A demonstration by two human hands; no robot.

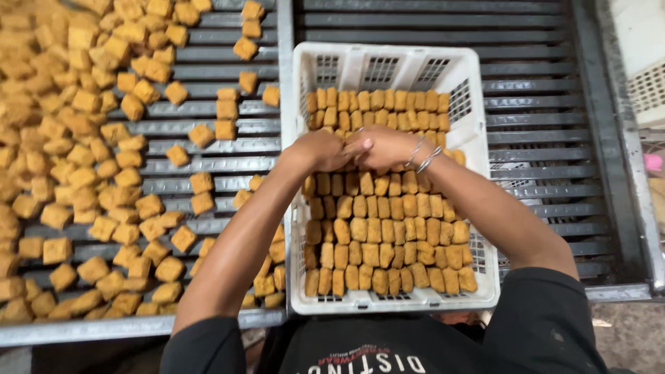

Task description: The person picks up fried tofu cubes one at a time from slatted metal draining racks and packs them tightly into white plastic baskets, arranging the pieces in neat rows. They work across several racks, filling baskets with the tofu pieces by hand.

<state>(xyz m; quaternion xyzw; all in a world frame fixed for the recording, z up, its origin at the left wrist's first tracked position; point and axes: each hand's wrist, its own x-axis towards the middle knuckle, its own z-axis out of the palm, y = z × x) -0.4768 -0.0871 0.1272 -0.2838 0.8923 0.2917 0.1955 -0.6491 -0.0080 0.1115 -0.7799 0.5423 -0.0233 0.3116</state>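
Meeting over the white crate (471, 90), left hand (320, 149) and right hand (385, 147) hide their grip (tofu cubes (388, 235) beneath)

No packages, signs or screens anywhere. Only lettering: a printed strip (372, 361) across the black shirt (540, 325) at the bottom edge, seen upside down, pale letters under a thinner reddish line. Nothing labelled on the white crate (388, 59).
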